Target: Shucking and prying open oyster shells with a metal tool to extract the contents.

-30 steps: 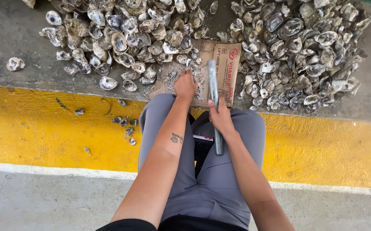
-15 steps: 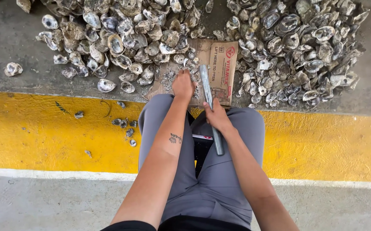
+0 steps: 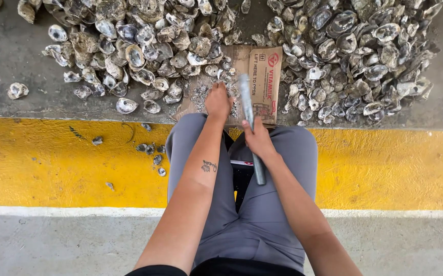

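— So where does the long grey metal bar sit?

— At the centre of the frame, upright and slightly tilted, its top over the flattened brown cardboard sheet. The right hand has its fingers closed round the middle, likely so the upper end can swing as a striker.

— And the left hand?

— Just left of the bar, fingers curled down on something at the cardboard's near edge; a shell, probably, though it is hidden. The cardboard seems placed as a working pad.

— Around that?

— Heaps of grey oyster shells fill the upper left and upper right, within reach; grey-trousered knees straddle a yellow painted strip.
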